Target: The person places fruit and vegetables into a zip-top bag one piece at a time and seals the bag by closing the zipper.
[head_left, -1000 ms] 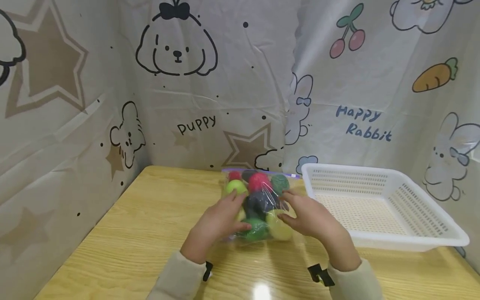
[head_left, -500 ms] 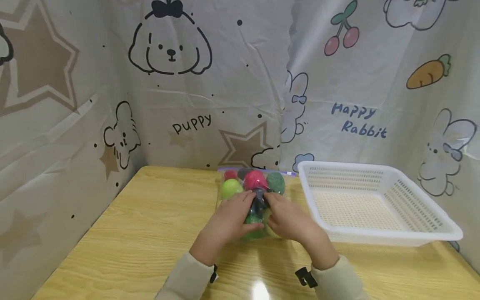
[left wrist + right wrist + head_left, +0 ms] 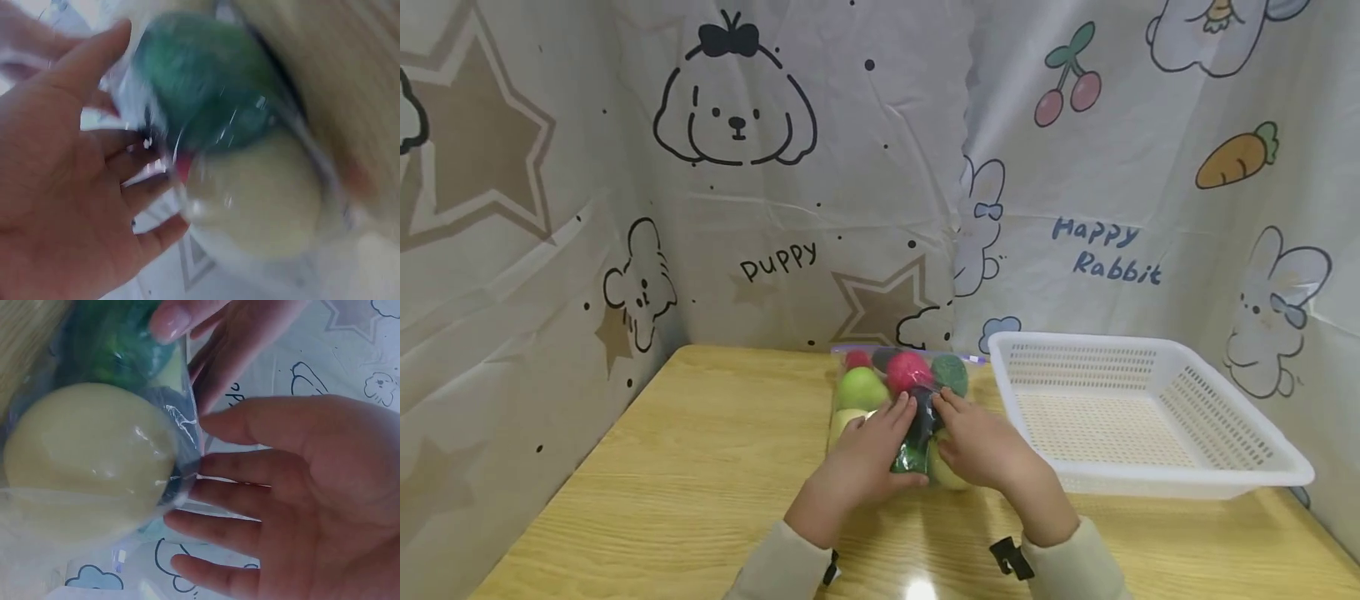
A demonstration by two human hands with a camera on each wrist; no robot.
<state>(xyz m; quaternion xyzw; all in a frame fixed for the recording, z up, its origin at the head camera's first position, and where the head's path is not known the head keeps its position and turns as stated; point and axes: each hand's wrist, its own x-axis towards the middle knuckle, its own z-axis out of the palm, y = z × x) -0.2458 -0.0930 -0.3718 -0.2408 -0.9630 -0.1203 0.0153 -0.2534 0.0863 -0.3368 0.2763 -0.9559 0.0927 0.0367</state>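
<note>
A clear zip bag (image 3: pixel 842 351) with a purple top strip lies on the table, full of rounded, fruit-like pieces. Among them are a light green ball (image 3: pixel 862 389), a red ball (image 3: pixel 908 371), a dark green piece (image 3: pixel 950 374), a dark piece (image 3: pixel 927 410) and a pale yellow ball (image 3: pixel 87 456). My left hand (image 3: pixel 861 454) rests on the bag's near left part, its fingertips by the dark piece. From the right, my right hand (image 3: pixel 988 442) touches the plastic over that same piece. Both wrist views show extended fingers against the bag; the left one is blurred.
A white slatted plastic basket (image 3: pixel 1150 479) stands to the right of the bag, close beside it. The wooden table (image 3: pixel 700 467) ends at a patterned cloth (image 3: pixel 760 200) hung behind and along both sides.
Both hands have come closer together over the middle of the bag, the right one moving left from the bag's right side. The head view has shifted slightly.
</note>
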